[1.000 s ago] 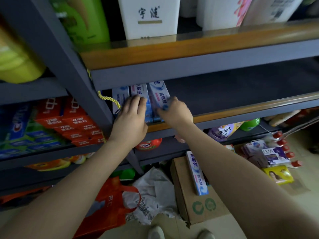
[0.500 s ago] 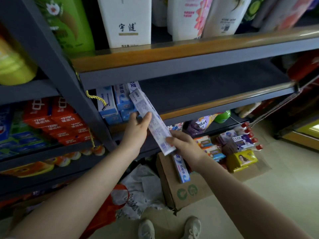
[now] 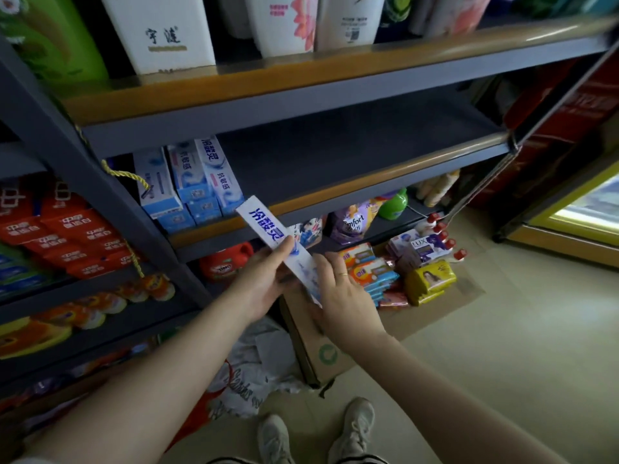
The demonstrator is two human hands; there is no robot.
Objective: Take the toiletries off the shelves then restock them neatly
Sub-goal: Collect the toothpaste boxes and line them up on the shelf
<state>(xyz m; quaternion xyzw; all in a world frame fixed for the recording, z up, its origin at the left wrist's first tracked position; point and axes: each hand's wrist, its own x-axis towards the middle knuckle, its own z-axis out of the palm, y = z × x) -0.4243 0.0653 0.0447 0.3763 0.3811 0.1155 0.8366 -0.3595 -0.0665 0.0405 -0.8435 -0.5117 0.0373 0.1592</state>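
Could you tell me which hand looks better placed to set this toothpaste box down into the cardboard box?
Probably the right hand: it grips the toothpaste box at its lower end, directly over the cardboard box.

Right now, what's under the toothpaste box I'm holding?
Below the toothpaste box held by both hands sits a cardboard carton on the floor. The right hand covers the carton's top, so anything lying there is hidden.

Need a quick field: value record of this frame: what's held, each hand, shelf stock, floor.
held item: white and blue toothpaste box, tilted, in front of the shelf edge
left hand: grips the box's middle
right hand: on the box's lower end
middle shelf: blue toothpaste boxes stacked at its left end
floor: cardboard box below the hands, soap packs to its right
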